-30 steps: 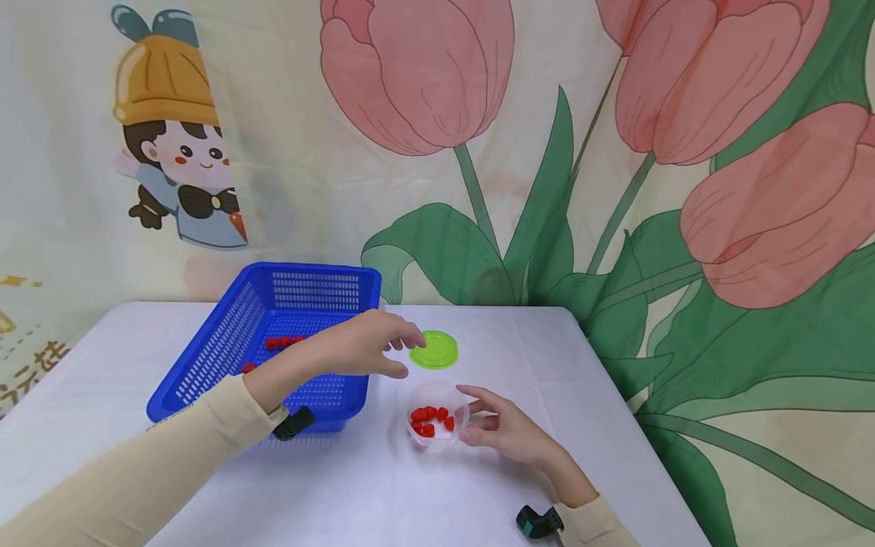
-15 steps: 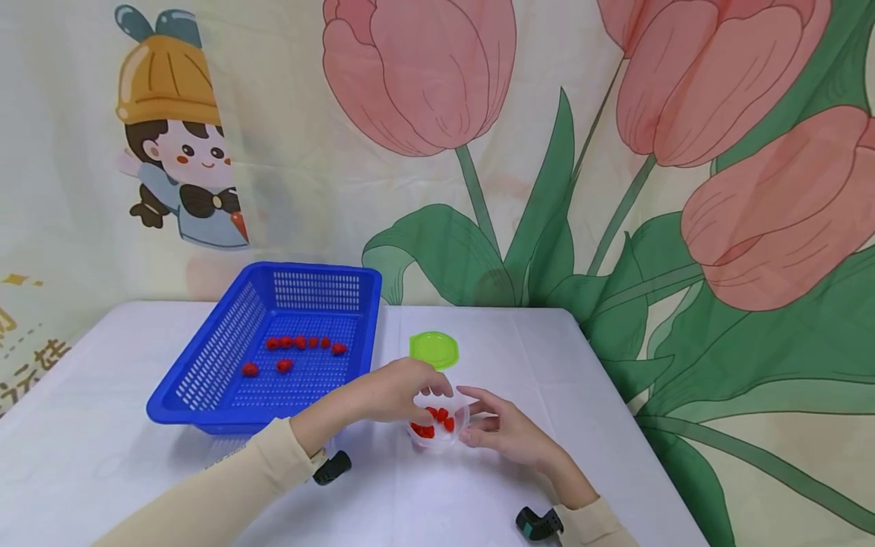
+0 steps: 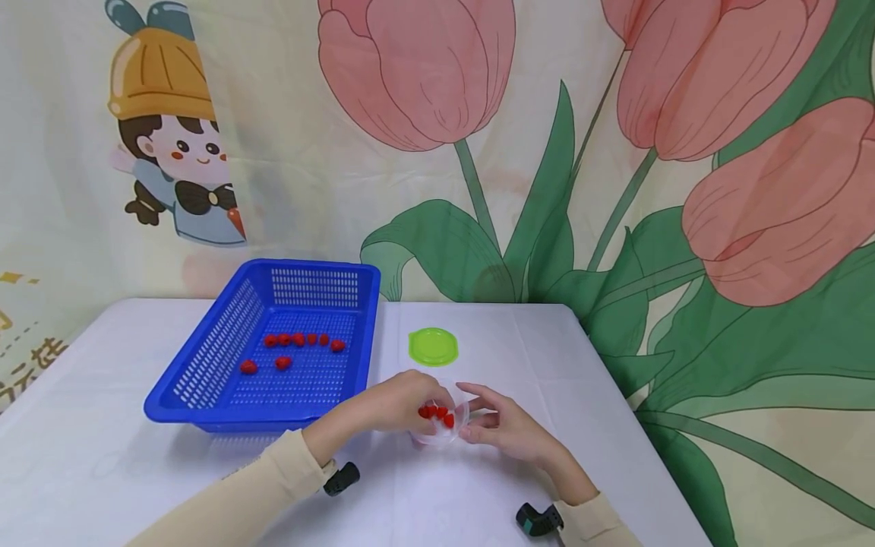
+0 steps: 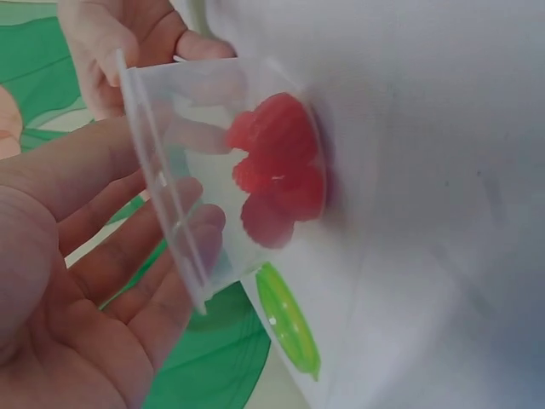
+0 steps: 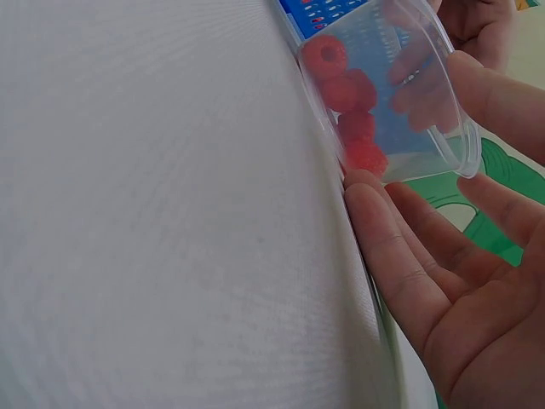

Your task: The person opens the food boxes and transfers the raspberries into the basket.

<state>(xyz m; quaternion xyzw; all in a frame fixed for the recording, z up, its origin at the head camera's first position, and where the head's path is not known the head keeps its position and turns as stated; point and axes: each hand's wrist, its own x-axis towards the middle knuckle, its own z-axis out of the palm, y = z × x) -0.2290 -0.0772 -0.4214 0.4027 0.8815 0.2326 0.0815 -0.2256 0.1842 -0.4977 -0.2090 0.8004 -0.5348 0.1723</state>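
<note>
A clear plastic tub (image 3: 439, 438) stands on the white table with several raspberries (image 4: 285, 162) at its bottom. My left hand (image 3: 406, 401) reaches over the tub's left side, its fingers inside the mouth. In the left wrist view those fingers (image 4: 183, 204) are spread loosely, apart from the raspberries. My right hand (image 3: 509, 431) holds the tub from the right, thumb and fingers around its side. The right wrist view shows right fingertips (image 5: 368, 200) low by the tub's base, close to the table.
A blue basket (image 3: 256, 416) at the left holds several raspberries (image 3: 298, 339) on its mesh floor. Behind the tub lies a green lid (image 3: 434, 347), flat on the table. A curtain (image 3: 287, 190) printed with tulips hangs at the table's back edge.
My left hand has moved right and down from between basket and lid, reaching into the tub. The basket's raspberries are uncovered. My right hand stays at the tub.
</note>
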